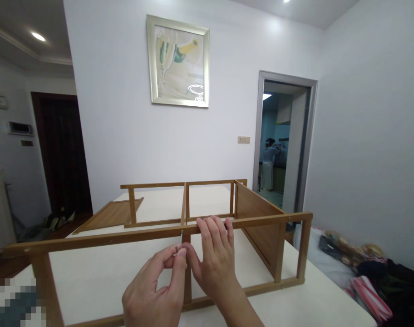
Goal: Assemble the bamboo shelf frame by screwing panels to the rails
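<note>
A part-built wooden frame (91, 239) stands on a white table (101, 272), with a near rail, a far rail (159, 185) and a brown side panel (258, 213). My left hand (155, 290) pinches a small metal hex key (181, 238) between thumb and fingers, its tip at the near rail's middle joint. My right hand (215, 256) rests on top of that rail just right of the joint, fingers curled over the wood and thumb near the key.
A loose wooden panel (108, 214) lies flat at the table's far left. Clothes and bags (370, 272) are piled to the right. Another person (268, 163) stands in the room beyond an open doorway. A framed picture (178, 61) hangs on the wall.
</note>
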A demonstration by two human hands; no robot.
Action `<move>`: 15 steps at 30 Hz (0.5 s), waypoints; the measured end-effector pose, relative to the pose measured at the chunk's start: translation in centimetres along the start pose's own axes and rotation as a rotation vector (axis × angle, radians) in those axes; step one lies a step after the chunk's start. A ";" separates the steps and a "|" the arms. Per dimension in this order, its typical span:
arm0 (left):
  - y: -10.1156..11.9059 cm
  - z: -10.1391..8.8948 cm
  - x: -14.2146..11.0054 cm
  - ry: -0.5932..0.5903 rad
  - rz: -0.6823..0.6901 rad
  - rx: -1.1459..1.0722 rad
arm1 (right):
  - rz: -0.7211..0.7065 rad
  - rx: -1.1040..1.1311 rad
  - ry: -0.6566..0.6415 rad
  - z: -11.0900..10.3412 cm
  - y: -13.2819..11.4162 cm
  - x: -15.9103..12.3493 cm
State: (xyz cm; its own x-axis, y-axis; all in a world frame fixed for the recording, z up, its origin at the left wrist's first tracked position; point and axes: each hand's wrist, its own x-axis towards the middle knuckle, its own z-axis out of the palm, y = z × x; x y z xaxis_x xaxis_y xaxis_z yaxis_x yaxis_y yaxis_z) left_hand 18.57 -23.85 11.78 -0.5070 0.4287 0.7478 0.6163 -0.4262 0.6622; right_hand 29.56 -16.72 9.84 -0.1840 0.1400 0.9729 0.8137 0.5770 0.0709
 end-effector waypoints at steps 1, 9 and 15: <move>0.0 -0.1 0.1 -0.038 -0.083 -0.030 | 0.000 0.002 -0.001 0.0 0.0 0.0; -0.4 -0.7 0.7 -0.242 -0.300 -0.343 | 0.000 -0.004 0.005 0.1 0.1 -0.1; 0.2 -1.1 -0.8 -0.130 -0.228 -0.291 | 0.004 0.003 0.000 0.1 0.1 -0.1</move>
State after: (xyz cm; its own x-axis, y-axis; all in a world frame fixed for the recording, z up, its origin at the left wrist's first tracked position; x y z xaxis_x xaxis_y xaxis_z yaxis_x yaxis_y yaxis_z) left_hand 18.43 -25.11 11.35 -0.5194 0.6275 0.5801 0.2911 -0.5083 0.8105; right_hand 29.61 -16.63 9.77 -0.1810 0.1419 0.9732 0.8129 0.5785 0.0668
